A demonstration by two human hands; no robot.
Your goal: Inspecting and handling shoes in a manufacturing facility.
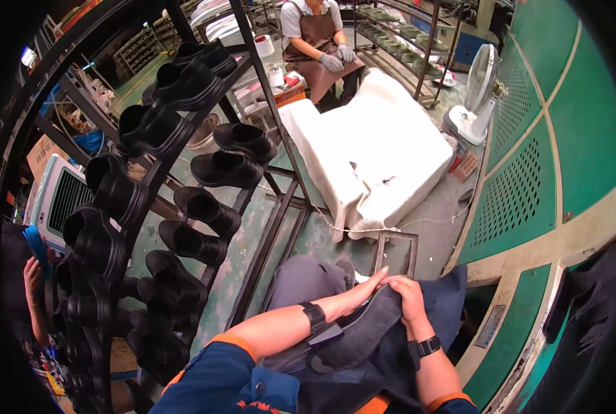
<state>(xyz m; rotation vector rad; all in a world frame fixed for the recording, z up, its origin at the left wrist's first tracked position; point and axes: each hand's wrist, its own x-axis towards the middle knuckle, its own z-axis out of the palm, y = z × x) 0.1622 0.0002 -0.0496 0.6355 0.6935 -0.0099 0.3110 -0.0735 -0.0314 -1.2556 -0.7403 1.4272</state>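
A black shoe (366, 331) rests across my lap, its ridged sole turned up. My right hand (408, 301) is closed around the toe end, fingers bent over its edge. Along the shoe's left side lies my left hand (359, 294), gripping it near the toe; its tip meets my right fingers, and part of it is hidden behind the shoe. Each wrist wears a dark band, and a small dark box-shaped piece (326, 336) sits by the left one. The shoe's upper faces away from view.
To my left stands a metal rack (256, 276) with rows of black shoes (152, 130). Ahead is a white cloth-covered block (390, 152), with a seated person (319, 41) in gloves behind it. A white fan (479, 96) and green metal panels (518, 186) border the right.
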